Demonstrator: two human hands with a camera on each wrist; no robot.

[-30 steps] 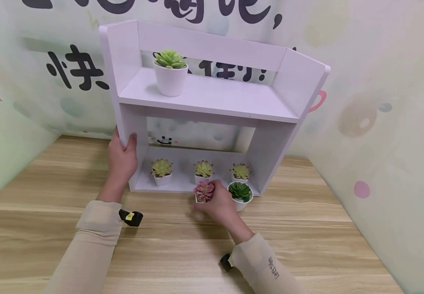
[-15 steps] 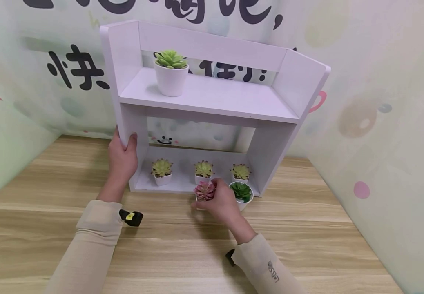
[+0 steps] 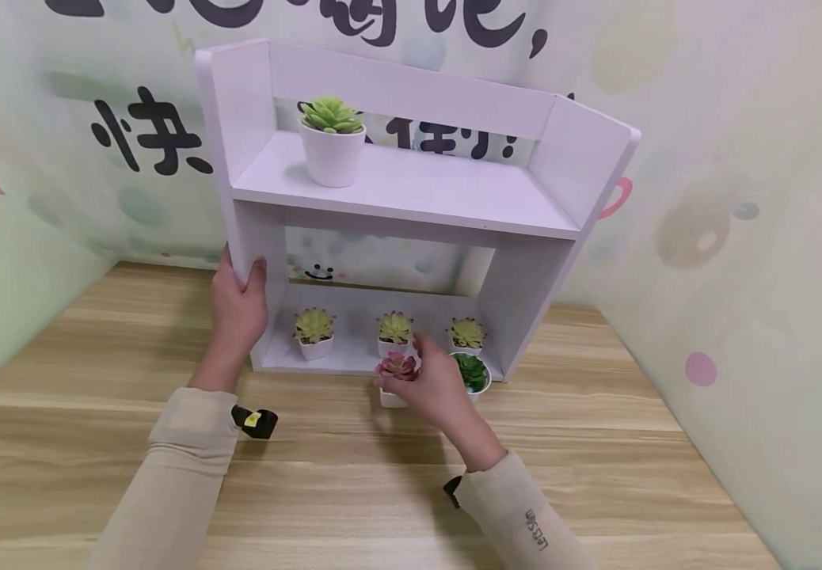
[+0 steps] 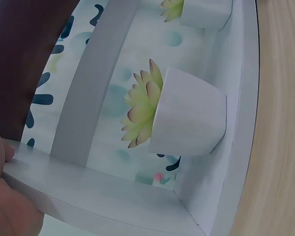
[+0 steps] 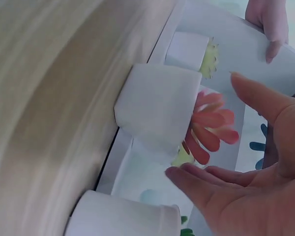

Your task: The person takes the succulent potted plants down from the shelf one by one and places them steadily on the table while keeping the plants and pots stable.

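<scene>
My left hand grips the left side panel of a white two-tier shelf, thumb on the inner face. In front of the shelf, a pink potted succulent stands upright on the table. My right hand is around its upper part in the head view. The right wrist view shows thumb and fingers spread, apart from the white pot. Just right of the hand is a dark green potted succulent, partly hidden by it. Small yellow-green succulents stand in a row on the lower tier.
A larger bright green potted succulent stands at the left of the upper tier. The wooden table reaches to a patterned wall behind and at the sides. Black wrist cameras jut from the sleeves.
My right hand has loosened from the pink succulent's pot and risen slightly, moving a little right over the green succulent. The pink succulent stays at the shelf's front. My left hand has not moved.
</scene>
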